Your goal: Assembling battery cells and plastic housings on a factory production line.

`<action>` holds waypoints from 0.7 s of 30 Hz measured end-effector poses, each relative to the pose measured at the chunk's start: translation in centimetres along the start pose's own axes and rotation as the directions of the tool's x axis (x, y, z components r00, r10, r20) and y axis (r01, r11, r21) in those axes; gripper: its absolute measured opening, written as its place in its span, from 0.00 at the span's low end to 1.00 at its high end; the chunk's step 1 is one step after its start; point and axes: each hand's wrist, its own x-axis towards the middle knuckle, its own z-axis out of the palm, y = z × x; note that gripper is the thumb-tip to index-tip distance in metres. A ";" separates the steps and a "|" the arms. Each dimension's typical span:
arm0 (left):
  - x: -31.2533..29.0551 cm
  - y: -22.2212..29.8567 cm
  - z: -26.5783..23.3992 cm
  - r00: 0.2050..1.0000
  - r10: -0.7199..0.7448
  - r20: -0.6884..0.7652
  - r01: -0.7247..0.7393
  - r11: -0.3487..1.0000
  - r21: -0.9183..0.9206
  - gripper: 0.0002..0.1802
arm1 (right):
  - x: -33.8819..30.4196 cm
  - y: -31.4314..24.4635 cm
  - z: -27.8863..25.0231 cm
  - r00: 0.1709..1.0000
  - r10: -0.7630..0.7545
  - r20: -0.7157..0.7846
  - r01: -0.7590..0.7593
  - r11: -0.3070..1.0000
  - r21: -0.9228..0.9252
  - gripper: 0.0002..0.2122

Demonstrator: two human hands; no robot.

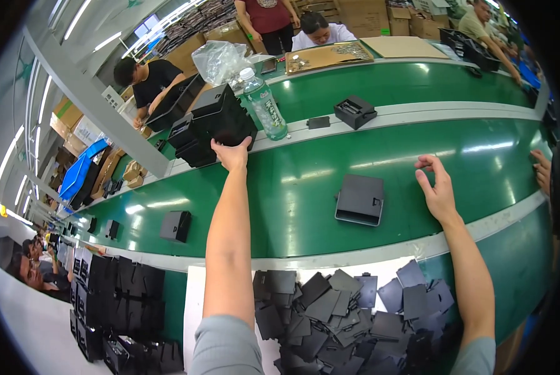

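My left hand (232, 154) reaches forward to a stack of black plastic housings (219, 122) on the ledge behind the green belt. Its thumb and fingers grip the near side of one housing, and the fingertips are partly hidden. Over the right part of the belt hangs my right hand (440, 192), thumb and fingers apart, with nothing in it. Between my arms a single black housing (360, 200) lies on the green belt (292, 212). A pile of thin black plastic covers (336, 306) is spread on a white sheet close to me.
Beside the stack stands a clear bottle with a green label (264, 105). Another black housing (355, 112) and a flat black cover (318, 122) sit on the ledge. Stacked black housings (130, 281) stand near left. Another person's hand (541, 170) shows at the right edge.
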 end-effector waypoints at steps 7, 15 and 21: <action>0.0 -0.3 0.3 1.000 -0.021 -0.014 0.021 1.000 0.012 0.63 | -0.1 0.0 0.0 0.999 -0.031 0.007 0.031 0.999 -0.015 0.13; -0.7 1.2 -0.6 0.999 -0.041 -0.022 0.044 0.982 0.186 0.63 | -0.2 0.0 0.0 0.999 -0.047 0.007 0.047 0.999 -0.007 0.14; -1.5 1.7 -1.3 0.996 -0.087 -0.015 0.088 0.962 0.260 0.63 | -0.3 0.0 -0.1 0.998 -0.063 0.017 0.063 0.998 -0.013 0.15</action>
